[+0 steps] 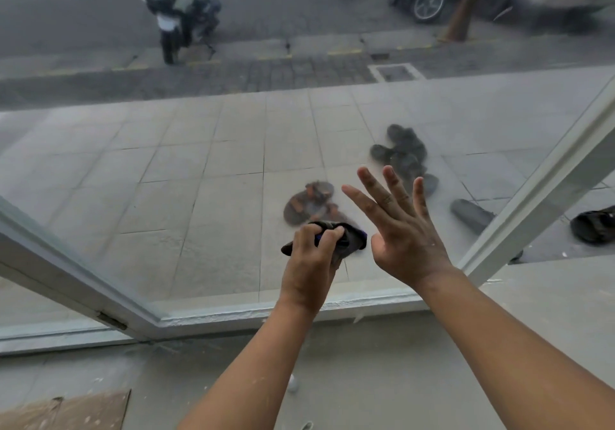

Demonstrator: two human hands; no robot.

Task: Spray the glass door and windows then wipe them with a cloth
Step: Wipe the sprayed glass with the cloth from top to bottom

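Left grip [309, 256] bunched round dark cloth [349, 238] against glass [199, 163]; right grip [402, 226] splayed, holding nothing

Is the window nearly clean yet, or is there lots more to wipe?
Not nearly. Done: hard to say; the glass looks cloudy all over, so it may be sprayed, but no spray bottle shows. In hand: the left hand grips a dark cloth low by the glass, and the right hand is open, fingers spread. Left: most of it looks hazy and unwiped.
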